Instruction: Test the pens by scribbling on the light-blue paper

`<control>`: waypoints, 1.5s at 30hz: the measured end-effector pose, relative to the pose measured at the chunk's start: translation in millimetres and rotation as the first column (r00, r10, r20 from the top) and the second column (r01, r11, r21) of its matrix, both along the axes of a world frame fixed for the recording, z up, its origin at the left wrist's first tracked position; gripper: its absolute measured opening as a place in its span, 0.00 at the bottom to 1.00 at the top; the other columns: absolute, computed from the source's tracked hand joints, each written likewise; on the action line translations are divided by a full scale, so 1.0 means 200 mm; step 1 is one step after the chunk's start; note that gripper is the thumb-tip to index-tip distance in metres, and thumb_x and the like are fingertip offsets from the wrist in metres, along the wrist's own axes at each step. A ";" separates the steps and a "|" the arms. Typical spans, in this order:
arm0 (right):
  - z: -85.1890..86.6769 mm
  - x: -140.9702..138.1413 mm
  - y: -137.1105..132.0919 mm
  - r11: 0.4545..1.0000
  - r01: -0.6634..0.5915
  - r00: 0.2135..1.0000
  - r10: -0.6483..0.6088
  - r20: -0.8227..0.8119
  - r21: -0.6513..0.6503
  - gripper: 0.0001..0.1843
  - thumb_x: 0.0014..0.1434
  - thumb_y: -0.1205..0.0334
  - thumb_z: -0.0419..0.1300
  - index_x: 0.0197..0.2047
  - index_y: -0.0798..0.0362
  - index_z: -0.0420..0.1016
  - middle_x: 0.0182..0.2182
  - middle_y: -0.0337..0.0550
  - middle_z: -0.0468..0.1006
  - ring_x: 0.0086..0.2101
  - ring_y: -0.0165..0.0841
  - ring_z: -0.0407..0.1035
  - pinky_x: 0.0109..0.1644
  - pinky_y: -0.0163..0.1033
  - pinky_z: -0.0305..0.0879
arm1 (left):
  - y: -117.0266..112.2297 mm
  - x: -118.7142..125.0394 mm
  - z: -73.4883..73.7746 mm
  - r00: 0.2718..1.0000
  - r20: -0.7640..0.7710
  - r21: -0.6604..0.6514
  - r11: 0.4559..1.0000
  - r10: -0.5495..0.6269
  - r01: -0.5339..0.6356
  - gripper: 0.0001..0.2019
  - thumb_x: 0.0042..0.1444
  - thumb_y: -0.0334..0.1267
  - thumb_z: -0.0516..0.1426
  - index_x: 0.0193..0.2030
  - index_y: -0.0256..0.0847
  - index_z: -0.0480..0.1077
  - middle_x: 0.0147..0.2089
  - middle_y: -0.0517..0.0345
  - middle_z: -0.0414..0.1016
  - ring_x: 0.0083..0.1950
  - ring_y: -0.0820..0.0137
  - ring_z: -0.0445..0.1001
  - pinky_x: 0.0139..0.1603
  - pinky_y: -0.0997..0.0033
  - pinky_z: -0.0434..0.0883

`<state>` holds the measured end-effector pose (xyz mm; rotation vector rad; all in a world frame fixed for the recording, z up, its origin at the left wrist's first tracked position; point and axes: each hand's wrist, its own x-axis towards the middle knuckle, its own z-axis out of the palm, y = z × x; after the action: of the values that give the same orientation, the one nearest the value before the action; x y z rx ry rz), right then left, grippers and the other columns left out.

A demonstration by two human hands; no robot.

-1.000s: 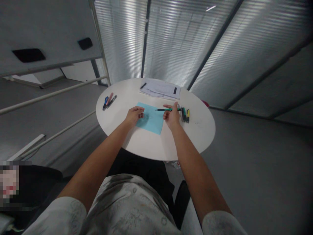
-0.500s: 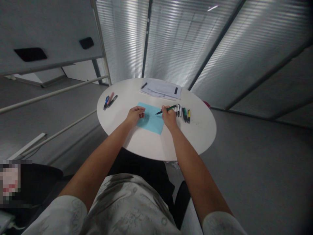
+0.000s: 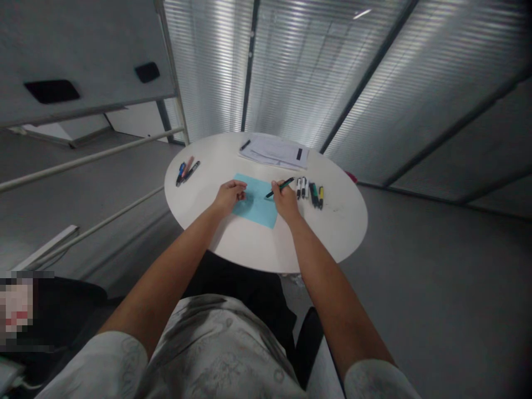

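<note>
Two hands are busy over a pale blue sheet (image 3: pixel 258 210) lying near the middle of a round white surface (image 3: pixel 336 233). The right hand (image 3: pixel 286 201) has its fingers (image 3: pixel 277 188) clenched around a green-and-black pen (image 3: pixel 284 185), which slants down with its tip over the sheet's upper right part. From here I can't tell whether the tip touches the paper. The left hand (image 3: pixel 228 197) rests at the sheet's left edge, curled in and gripping nothing I can see. A dark patch beside it might be marks or shadow, too dim to say, so the pen is in hand but no finished writing shows.

A row of markers (image 3: pixel 311 194) lies just right of the right hand, leaving it little room that way. A cluster of pens (image 3: pixel 185 172) lies near the left rim, and papers (image 3: pixel 274 151) sit near the far rim. A broad stretch of surface runs from the sheet to the near rim.
</note>
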<state>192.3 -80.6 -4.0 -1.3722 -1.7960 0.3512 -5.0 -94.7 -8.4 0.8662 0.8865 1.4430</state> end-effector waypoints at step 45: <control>-0.06 0.03 0.10 0.984 -0.065 0.870 -0.026 -0.493 -0.167 0.29 0.53 0.54 0.59 0.57 0.48 0.60 0.21 0.28 0.68 0.19 0.26 0.59 0.23 0.32 0.54 | 0.00 0.00 0.00 1.000 -0.022 0.003 1.000 -0.004 0.004 0.06 0.44 0.23 0.58 0.28 0.35 0.72 0.25 0.60 0.69 0.24 0.77 0.67 0.29 0.72 0.65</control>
<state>198.0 -61.4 -15.5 -1.2409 -1.3729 0.8156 -4.7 -94.3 -9.2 0.8871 0.8982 1.4344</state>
